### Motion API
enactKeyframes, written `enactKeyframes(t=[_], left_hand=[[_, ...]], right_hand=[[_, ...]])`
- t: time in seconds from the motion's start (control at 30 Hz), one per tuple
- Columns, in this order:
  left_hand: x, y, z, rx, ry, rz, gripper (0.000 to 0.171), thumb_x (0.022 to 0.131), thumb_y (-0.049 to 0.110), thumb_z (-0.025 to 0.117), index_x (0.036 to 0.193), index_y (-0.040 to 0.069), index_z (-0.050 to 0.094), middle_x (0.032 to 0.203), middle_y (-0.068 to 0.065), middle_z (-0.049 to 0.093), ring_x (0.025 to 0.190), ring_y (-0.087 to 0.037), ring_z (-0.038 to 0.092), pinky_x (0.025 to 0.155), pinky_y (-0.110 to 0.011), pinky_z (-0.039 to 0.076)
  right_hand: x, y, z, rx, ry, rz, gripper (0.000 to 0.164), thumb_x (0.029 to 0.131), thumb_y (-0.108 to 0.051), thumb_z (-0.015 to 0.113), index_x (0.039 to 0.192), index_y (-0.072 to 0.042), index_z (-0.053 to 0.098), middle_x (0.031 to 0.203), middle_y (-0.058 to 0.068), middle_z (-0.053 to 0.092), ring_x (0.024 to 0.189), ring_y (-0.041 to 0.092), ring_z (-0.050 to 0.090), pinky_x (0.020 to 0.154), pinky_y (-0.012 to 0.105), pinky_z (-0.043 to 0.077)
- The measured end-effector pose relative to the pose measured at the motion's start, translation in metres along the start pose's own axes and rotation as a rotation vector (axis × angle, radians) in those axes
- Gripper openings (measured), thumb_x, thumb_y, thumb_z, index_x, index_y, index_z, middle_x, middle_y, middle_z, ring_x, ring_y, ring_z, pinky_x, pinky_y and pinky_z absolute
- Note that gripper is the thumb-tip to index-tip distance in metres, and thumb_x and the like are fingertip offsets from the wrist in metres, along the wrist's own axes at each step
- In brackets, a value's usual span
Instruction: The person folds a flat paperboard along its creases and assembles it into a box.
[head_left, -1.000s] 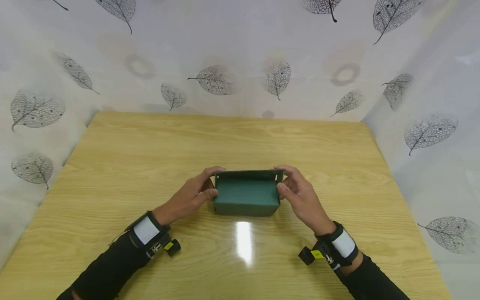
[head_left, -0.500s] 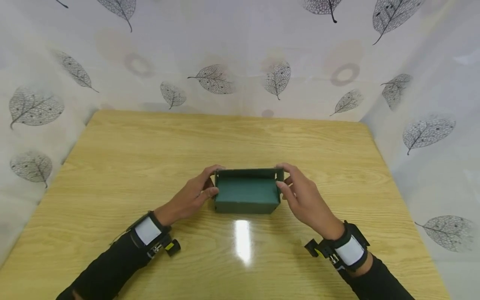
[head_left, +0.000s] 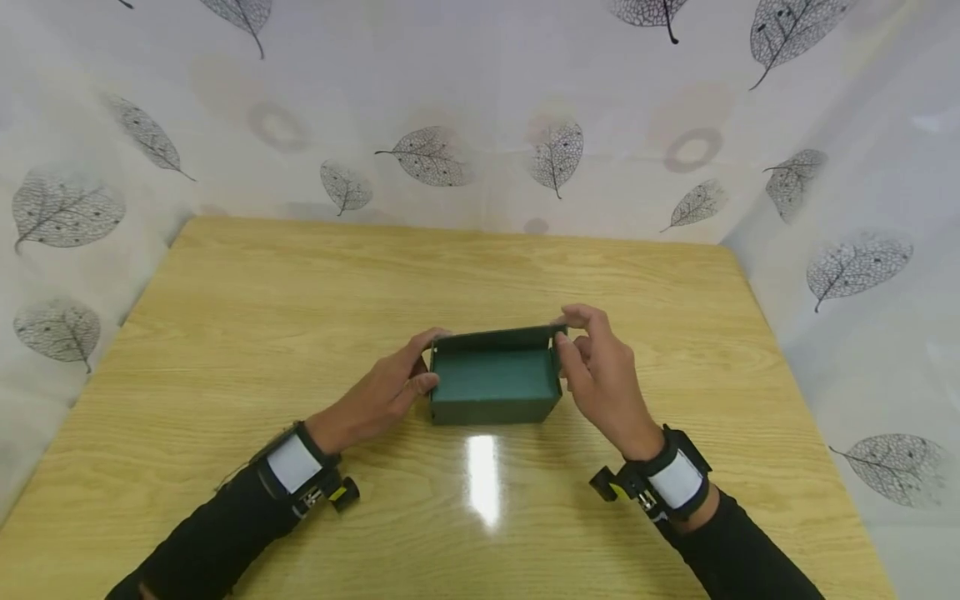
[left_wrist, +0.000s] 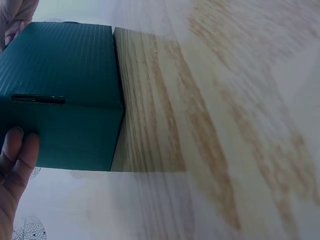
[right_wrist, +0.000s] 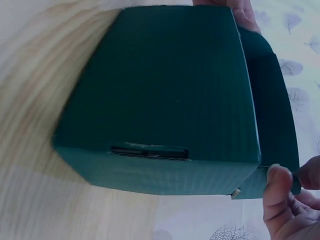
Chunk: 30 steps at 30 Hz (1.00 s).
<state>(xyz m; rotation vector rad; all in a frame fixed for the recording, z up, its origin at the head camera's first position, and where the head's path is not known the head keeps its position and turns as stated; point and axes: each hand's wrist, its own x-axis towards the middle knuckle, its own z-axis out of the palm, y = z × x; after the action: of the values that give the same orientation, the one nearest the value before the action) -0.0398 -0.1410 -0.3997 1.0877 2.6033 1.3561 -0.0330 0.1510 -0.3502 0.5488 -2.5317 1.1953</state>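
A green cardboard box [head_left: 491,410] sits near the middle of the table, its upper side uncovered and a panel [head_left: 498,338] standing along its far edge. My left hand [head_left: 382,387] grips the left end, thumb on the near side and fingers at the far corner. At the far right corner, my right hand [head_left: 603,383] pinches the panel between thumb and fingers. The left wrist view shows a slot [left_wrist: 39,99] in the box's ribbed surface. Another slot [right_wrist: 150,151] appears in the right wrist view, where the right thumb and fingertips hold the corner flap.
The wooden table [head_left: 315,275] extends around the box on all sides. A pale curtain [head_left: 487,92] with leaf prints hangs behind and beside it. Both wrists carry straps with small cameras [head_left: 345,494]. A bright reflection lies on the tabletop in front of the box.
My right hand has shifted away from me at the box's right end. The panel's right corner now stands higher than its left. My left hand keeps nearly the same place.
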Motion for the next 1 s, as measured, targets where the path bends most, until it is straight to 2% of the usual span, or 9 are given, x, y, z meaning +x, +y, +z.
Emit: enactKeyframes(t=[0.17, 0.27, 0.3, 0.5, 0.57, 0.63, 0.8, 0.93, 1.0], left_hand=[[0.001, 0.002, 0.000, 0.010, -0.027, -0.017, 0.048, 0.102, 0.022, 0.043, 0.146, 0.018, 0.025, 0.076, -0.003, 0.055, 0.066, -0.010, 0.051, 0.061, -0.026, 0.044], [0.001, 0.004, 0.001, 0.017, -0.025, -0.036, 0.049, 0.101, 0.021, 0.044, 0.146, 0.019, 0.024, 0.075, -0.002, 0.054, 0.066, -0.009, 0.050, 0.061, -0.026, 0.044], [0.002, 0.005, 0.002, 0.022, -0.021, -0.048, 0.050, 0.101, 0.021, 0.045, 0.146, 0.019, 0.023, 0.075, -0.001, 0.053, 0.066, -0.009, 0.049, 0.060, -0.025, 0.043], [0.006, 0.015, 0.009, 0.002, 0.056, -0.142, 0.057, 0.096, 0.024, 0.058, 0.144, 0.018, 0.027, 0.073, 0.002, 0.050, 0.059, -0.006, 0.046, 0.053, -0.024, 0.042], [0.008, 0.019, 0.011, 0.000, 0.084, -0.159, 0.057, 0.095, 0.022, 0.060, 0.142, 0.019, 0.029, 0.069, 0.002, 0.047, 0.056, -0.005, 0.043, 0.050, -0.024, 0.041], [0.010, 0.022, 0.013, 0.012, 0.096, -0.159, 0.055, 0.094, 0.020, 0.060, 0.140, 0.018, 0.030, 0.064, 0.003, 0.043, 0.053, -0.005, 0.040, 0.048, -0.024, 0.039], [0.014, 0.024, 0.015, 0.024, 0.079, -0.140, 0.054, 0.093, 0.015, 0.061, 0.137, 0.014, 0.030, 0.062, 0.004, 0.041, 0.052, -0.005, 0.040, 0.047, -0.022, 0.039], [0.016, 0.023, 0.016, -0.014, 0.040, -0.175, 0.053, 0.095, 0.018, 0.059, 0.139, 0.015, 0.029, 0.061, 0.001, 0.042, 0.051, -0.006, 0.040, 0.046, -0.022, 0.038], [0.016, 0.024, 0.015, -0.022, 0.030, -0.196, 0.053, 0.096, 0.019, 0.058, 0.139, 0.015, 0.028, 0.061, 0.002, 0.042, 0.051, -0.006, 0.041, 0.045, -0.023, 0.038]], right_hand=[[0.008, 0.005, -0.001, 0.030, -0.003, -0.035, 0.030, 0.097, -0.002, 0.046, 0.127, 0.000, 0.044, 0.109, 0.006, 0.061, 0.049, 0.005, 0.049, 0.047, 0.023, 0.043], [0.010, 0.007, -0.001, 0.039, -0.018, -0.023, 0.027, 0.097, -0.003, 0.046, 0.124, -0.002, 0.044, 0.107, 0.006, 0.061, 0.049, 0.006, 0.047, 0.045, 0.024, 0.041], [0.010, 0.007, -0.002, 0.036, -0.029, -0.008, 0.026, 0.097, -0.004, 0.047, 0.123, -0.004, 0.045, 0.100, 0.005, 0.062, 0.047, 0.007, 0.046, 0.044, 0.024, 0.040], [0.003, 0.011, -0.005, -0.014, -0.192, 0.078, 0.038, 0.094, -0.008, 0.057, 0.130, -0.012, 0.046, 0.065, -0.001, 0.048, 0.050, 0.011, 0.041, 0.046, 0.025, 0.037], [0.002, 0.012, -0.005, -0.019, -0.219, 0.076, 0.044, 0.093, -0.006, 0.058, 0.134, -0.013, 0.043, 0.065, -0.001, 0.046, 0.052, 0.011, 0.040, 0.047, 0.025, 0.037], [0.002, 0.012, -0.005, 0.007, -0.204, 0.072, 0.045, 0.092, -0.004, 0.057, 0.134, -0.014, 0.042, 0.064, -0.001, 0.045, 0.050, 0.011, 0.039, 0.047, 0.025, 0.036], [0.005, 0.012, -0.003, 0.107, -0.182, 0.055, 0.041, 0.094, -0.003, 0.054, 0.133, -0.011, 0.044, 0.077, 0.002, 0.056, 0.054, 0.010, 0.049, 0.047, 0.025, 0.042], [0.007, 0.013, -0.009, 0.093, -0.248, 0.030, 0.045, 0.094, 0.000, 0.051, 0.137, -0.009, 0.041, 0.090, 0.005, 0.059, 0.056, 0.010, 0.049, 0.046, 0.025, 0.042], [0.008, 0.016, -0.014, 0.080, -0.286, 0.014, 0.049, 0.094, 0.002, 0.051, 0.139, -0.011, 0.037, 0.103, 0.005, 0.059, 0.056, 0.010, 0.045, 0.047, 0.025, 0.040]])
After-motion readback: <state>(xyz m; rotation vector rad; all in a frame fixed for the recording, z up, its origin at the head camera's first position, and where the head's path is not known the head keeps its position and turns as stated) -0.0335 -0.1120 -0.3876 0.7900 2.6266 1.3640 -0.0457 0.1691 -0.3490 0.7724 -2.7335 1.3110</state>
